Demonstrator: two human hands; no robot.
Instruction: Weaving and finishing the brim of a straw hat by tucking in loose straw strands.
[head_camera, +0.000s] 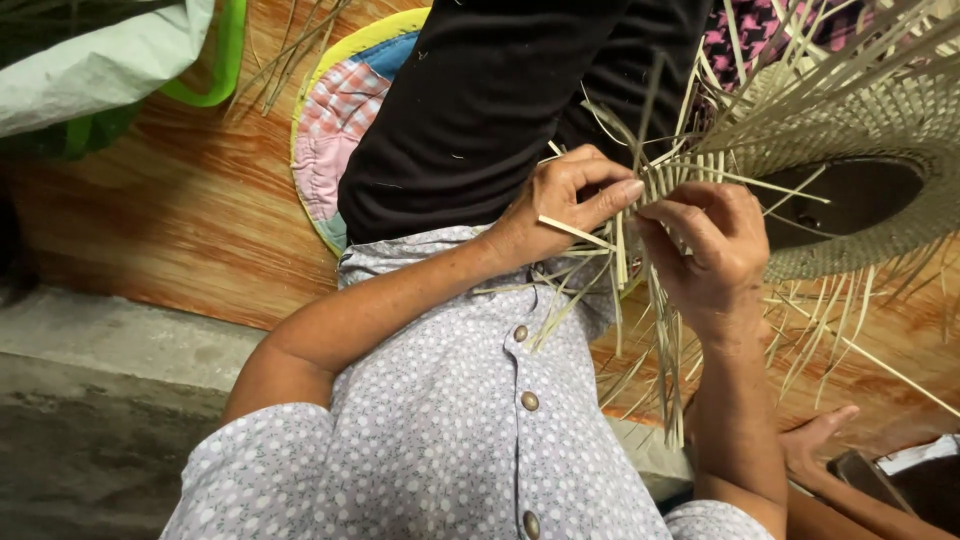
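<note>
Woven straw hat (850, 130), upper right, over lap: crown and much of brim already plaited, many loose strips (660, 370) left hanging unwoven at near edge. Left to right: patchwork cushion (335, 120) on wooden floor (180, 220); left hand (565, 205) pinching single strip at weave edge; right hand (705, 250) curled, gripping bundle of strips. Judged: brim edge unfinished, ends untrimmed.

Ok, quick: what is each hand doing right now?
Left hand: closed, pinching pale straw strips at the woven hat edge.
Right hand: closed, gripping the same strips.
</note>
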